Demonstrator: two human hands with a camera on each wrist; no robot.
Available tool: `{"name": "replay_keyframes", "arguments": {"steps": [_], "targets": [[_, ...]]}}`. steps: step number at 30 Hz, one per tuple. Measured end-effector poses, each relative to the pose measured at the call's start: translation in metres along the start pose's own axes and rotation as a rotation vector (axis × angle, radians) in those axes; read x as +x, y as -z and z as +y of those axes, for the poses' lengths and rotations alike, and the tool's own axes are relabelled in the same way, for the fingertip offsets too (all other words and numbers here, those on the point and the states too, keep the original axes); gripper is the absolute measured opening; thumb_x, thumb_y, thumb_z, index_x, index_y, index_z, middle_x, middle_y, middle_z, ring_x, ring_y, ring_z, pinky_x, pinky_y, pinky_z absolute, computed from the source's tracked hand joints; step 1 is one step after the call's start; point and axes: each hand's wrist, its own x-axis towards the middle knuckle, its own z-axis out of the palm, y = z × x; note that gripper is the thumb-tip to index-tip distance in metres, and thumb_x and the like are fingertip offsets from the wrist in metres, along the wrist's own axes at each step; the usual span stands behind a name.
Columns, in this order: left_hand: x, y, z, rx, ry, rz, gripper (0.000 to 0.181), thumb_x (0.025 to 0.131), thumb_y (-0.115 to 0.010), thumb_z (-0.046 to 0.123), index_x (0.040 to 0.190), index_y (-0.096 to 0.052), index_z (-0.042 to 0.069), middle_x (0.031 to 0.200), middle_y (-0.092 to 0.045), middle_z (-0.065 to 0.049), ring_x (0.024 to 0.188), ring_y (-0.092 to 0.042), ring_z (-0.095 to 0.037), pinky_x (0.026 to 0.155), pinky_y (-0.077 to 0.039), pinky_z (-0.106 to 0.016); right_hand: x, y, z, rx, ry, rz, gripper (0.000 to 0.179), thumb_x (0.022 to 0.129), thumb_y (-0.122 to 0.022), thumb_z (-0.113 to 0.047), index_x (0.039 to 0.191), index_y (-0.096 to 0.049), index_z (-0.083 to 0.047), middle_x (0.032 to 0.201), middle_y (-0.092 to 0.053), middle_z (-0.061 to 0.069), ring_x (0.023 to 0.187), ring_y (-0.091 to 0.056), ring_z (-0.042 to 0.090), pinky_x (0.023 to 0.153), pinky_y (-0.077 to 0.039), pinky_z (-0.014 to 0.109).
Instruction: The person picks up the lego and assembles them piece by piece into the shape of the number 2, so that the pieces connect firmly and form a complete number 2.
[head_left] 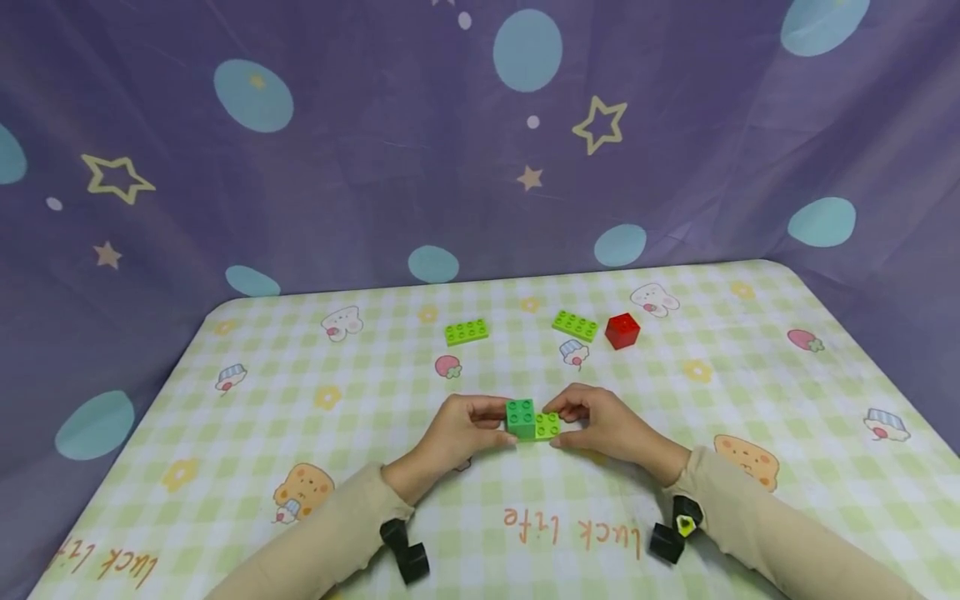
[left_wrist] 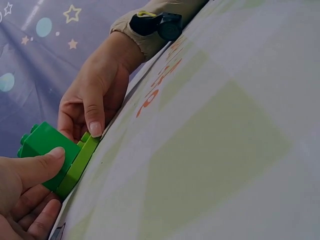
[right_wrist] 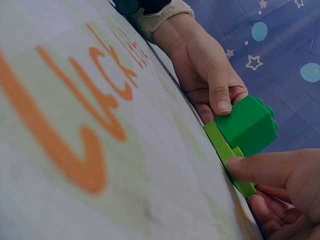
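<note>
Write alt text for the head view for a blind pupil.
The left hand grips a green block on a lime plate, whose free end the right hand pinches. Beyond lie two more lime plates and a red block.

Toward the far edge of the checked tablecloth (head_left: pixel 390 400), a lime studded plate (head_left: pixel 467 332) lies left of a second lime plate (head_left: pixel 575 326), which has a red block (head_left: pixel 622 332) just beside its right end; beyond hangs a purple curtain (head_left: pixel 360 192) printed with stars and ovals.
</note>
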Motion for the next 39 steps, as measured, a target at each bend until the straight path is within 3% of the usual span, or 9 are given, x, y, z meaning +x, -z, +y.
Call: {"name": "replay_keyframes", "arguments": {"steps": [7, 16, 21, 32, 39], "targets": [[0.000, 0.001, -0.001, -0.009, -0.008, -0.002, 0.041, 0.073, -0.079, 0.001, 0.111, -0.067, -0.005, 0.109, -0.067, -0.018, 0.097, -0.066, -0.024, 0.084, -0.053, -0.031, 0.000, 0.000, 0.002, 0.029, 0.019, -0.001, 0.032, 0.075, -0.081, -0.017, 0.104, -0.069, -0.009, 0.095, -0.063, 0.000, 0.084, -0.056, 0.013, 0.078, -0.050, 0.023], [0.000, 0.001, -0.002, -0.029, -0.019, -0.003, 0.041, 0.073, -0.079, 0.001, 0.112, -0.067, -0.005, 0.110, -0.067, -0.018, 0.099, -0.065, -0.024, 0.086, -0.052, -0.032, 0.004, 0.009, 0.003, 0.121, 0.034, -0.075, 0.039, 0.076, -0.079, -0.015, 0.111, -0.067, -0.003, 0.105, -0.066, 0.007, 0.091, -0.059, 0.017, 0.084, -0.050, 0.024], [0.000, 0.001, -0.001, -0.029, -0.020, -0.024, 0.042, 0.074, -0.079, 0.003, 0.113, -0.066, -0.004, 0.111, -0.067, -0.016, 0.100, -0.065, -0.022, 0.088, -0.052, -0.032, 0.005, 0.017, 0.004, 0.166, 0.003, -0.103, 0.038, 0.079, -0.077, -0.014, 0.113, -0.066, -0.001, 0.108, -0.068, 0.010, 0.093, -0.060, 0.015, 0.084, -0.050, 0.022], [-0.001, 0.000, -0.005, 0.000, -0.007, -0.021, 0.040, 0.074, -0.079, 0.004, 0.111, -0.067, -0.003, 0.108, -0.069, -0.015, 0.097, -0.066, -0.019, 0.085, -0.052, -0.030, 0.021, 0.023, 0.004, 0.192, -0.054, -0.032, 0.036, 0.081, -0.075, -0.013, 0.113, -0.066, 0.000, 0.109, -0.068, 0.012, 0.098, -0.062, 0.023, 0.084, -0.049, 0.023], [0.001, 0.001, -0.006, -0.010, -0.028, -0.037, 0.040, 0.074, -0.079, 0.003, 0.112, -0.067, -0.003, 0.108, -0.069, -0.015, 0.097, -0.066, -0.020, 0.086, -0.052, -0.031, 0.045, 0.029, -0.005, 0.177, -0.052, -0.013, 0.037, 0.081, -0.074, -0.014, 0.114, -0.065, 0.000, 0.107, -0.067, 0.014, 0.092, -0.061, 0.018, 0.079, -0.050, 0.023]]}}
